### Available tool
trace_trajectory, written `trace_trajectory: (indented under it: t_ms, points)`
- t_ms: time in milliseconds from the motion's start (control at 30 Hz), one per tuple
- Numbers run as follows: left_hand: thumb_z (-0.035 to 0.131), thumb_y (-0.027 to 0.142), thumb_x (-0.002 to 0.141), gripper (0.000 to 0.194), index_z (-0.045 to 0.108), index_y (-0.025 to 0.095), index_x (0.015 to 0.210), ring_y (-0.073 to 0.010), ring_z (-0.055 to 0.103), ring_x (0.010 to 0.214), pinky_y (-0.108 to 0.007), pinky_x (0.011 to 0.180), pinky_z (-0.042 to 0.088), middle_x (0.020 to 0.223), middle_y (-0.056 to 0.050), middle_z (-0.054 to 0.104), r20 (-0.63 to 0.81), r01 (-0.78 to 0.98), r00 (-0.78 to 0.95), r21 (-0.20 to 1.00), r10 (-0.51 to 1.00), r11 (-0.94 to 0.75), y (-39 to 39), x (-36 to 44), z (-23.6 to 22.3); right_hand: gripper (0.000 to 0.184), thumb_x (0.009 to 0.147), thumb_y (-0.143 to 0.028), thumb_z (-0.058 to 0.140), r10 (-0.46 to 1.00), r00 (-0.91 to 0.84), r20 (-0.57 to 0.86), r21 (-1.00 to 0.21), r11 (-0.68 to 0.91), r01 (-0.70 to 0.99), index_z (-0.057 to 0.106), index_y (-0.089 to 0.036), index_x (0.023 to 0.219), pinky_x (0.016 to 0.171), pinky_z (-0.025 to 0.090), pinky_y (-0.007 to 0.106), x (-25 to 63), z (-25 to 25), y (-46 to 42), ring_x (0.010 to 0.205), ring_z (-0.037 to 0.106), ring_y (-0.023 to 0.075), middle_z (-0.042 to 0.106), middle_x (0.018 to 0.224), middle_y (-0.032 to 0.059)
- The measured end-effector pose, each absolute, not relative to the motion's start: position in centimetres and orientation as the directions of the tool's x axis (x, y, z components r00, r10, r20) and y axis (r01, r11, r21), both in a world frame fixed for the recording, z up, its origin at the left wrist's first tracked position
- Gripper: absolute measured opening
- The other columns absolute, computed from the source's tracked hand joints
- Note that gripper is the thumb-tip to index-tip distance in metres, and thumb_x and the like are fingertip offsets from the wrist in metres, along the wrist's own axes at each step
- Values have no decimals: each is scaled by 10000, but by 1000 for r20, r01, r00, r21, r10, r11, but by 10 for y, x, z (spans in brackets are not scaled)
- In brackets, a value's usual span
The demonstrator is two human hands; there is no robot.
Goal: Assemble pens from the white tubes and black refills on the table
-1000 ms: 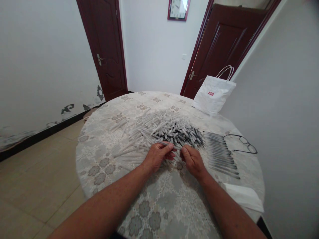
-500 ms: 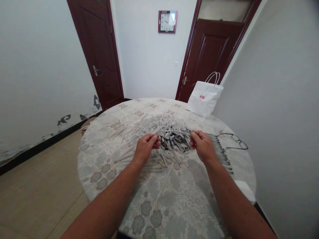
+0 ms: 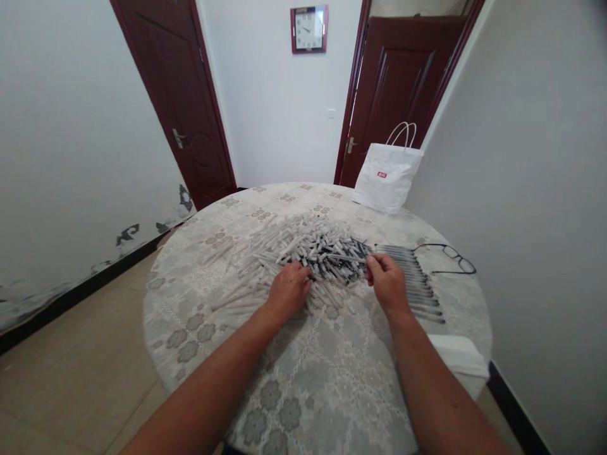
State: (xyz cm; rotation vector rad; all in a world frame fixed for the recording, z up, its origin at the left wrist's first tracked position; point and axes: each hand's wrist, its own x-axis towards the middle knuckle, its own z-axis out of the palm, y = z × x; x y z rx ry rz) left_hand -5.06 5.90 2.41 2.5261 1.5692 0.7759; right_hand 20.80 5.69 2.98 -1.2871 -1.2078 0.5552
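Note:
A heap of slim whitish pen-like tubes [image 3: 284, 237] lies mid-table, with small pale and black pieces [image 3: 332, 253] mixed in along its right side. My left hand [image 3: 290, 287] reaches down to the near edge of the heap, its fingers bent and the tips hidden among the pieces. Pinched between thumb and fingers of my right hand [image 3: 386, 278] is a thin pale pen [image 3: 348, 258], pointing left above the heap. Just right of that hand, a row of grey pens with dark ends [image 3: 422, 294] lies side by side.
Black-framed glasses [image 3: 453, 259] rest beyond the row. A white paper bag [image 3: 386, 177] stands at the back right, and a white box-like item [image 3: 458, 357] sits at the near right edge. A patterned cloth covers the round table [image 3: 327, 360]. Walls flank both sides.
My left hand has dropped from above the heap onto its near edge. My right hand stays in about the same place, still holding the pen. The view has tilted down slightly.

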Motion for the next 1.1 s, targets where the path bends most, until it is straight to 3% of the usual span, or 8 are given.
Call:
trace_trajectory:
  t_ms: [167, 467, 700, 900, 1000, 1100]
  points:
    - [572, 230, 914, 175, 695, 198, 1034, -253, 583, 1008, -359, 881, 463, 1000, -98, 630, 366, 847, 392, 214, 844, -487, 55, -49, 22, 318, 891, -498, 612, 867, 299, 398, -893, 292, 341, 662, -183, 881, 512, 408, 251, 204, 33, 53, 505, 511, 136, 579, 575, -30]
    - [584, 222, 906, 205, 684, 217, 1085, -245, 592, 1021, -352, 870, 467, 1061, -94, 653, 279, 729, 594, 208, 754, -652, 41, -26, 22, 284, 915, -456, 576, 796, 384, 468, -868, 333, 369, 644, -184, 871, 540, 408, 243, 204, 40, 49, 539, 501, 129, 571, 615, -27]
    - [535, 193, 943, 175, 687, 204, 1030, -261, 539, 993, -385, 846, 436, 1054, -113, 636, 291, 584, 769, 44, 569, -811, 34, 19, 13, 293, 915, -479, 567, 747, 488, 452, -891, 350, 289, 627, -193, 911, 486, 380, 237, 204, 40, 51, 496, 468, 122, 525, 583, -48]
    - [516, 245, 962, 166, 666, 178, 940, -272, 526, 984, -406, 837, 422, 1017, -124, 633, 261, 528, 825, -35, 502, -849, 38, 30, 7, 297, 918, -481, 565, 734, 481, 480, -875, 357, 329, 629, -192, 893, 517, 390, 236, 204, 40, 50, 532, 461, 122, 520, 599, -44]
    - [490, 234, 972, 181, 660, 170, 970, -273, 540, 990, -418, 866, 414, 1018, -132, 649, 270, 501, 834, -5, 481, -866, 37, 28, 7, 295, 919, -484, 570, 735, 489, 469, -882, 363, 300, 624, -195, 890, 513, 392, 235, 203, 41, 50, 526, 465, 119, 521, 594, -46]
    - [458, 223, 983, 208, 654, 168, 1028, -258, 573, 966, -405, 881, 419, 974, -120, 673, 337, 554, 734, 204, 589, -807, 35, 18, 13, 284, 919, -478, 580, 752, 501, 429, -903, 379, 204, 611, -198, 891, 471, 384, 224, 203, 42, 51, 480, 456, 110, 513, 556, -57]
